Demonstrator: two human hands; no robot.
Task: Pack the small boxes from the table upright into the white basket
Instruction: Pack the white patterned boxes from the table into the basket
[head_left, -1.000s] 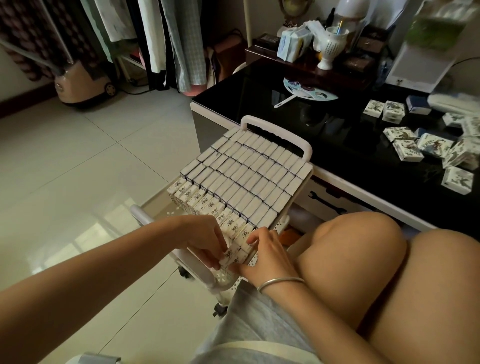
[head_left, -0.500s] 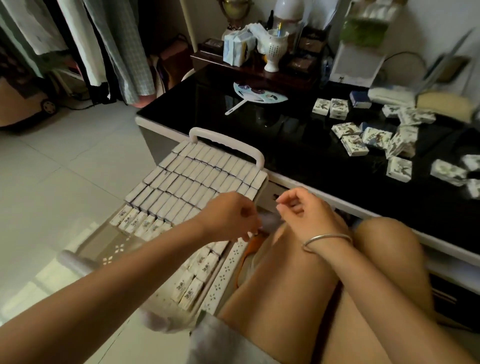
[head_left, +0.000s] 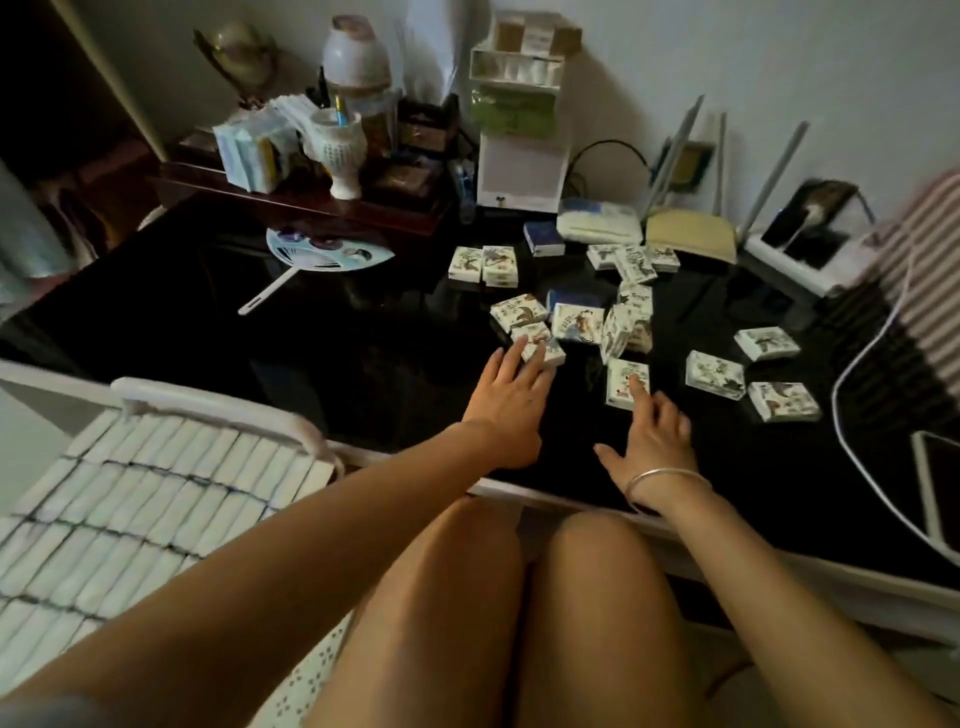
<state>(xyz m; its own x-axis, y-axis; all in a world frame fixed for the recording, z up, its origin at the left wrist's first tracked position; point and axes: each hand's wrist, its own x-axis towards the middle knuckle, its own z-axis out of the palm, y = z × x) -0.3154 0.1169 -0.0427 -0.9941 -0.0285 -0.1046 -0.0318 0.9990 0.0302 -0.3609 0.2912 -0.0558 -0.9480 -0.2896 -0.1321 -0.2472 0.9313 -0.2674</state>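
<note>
Only touching two boxes (head_left: 621, 376) with fingertips, left hand (head_left: 511, 402) and right hand (head_left: 652, 436) both spread, nothing pinched, so could easily skid them across the glossy table (head_left: 337, 364), lol.

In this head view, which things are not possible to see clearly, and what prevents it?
All in the head view:
1. The white basket: the left edge and the left forearm hide its near part; free room unknown.
2. The box under the left hand: its fingers cover it; grip unclear.
3. Print on the loose boxes: too small and dim.
4. The flat device: cut by the right edge.
</note>
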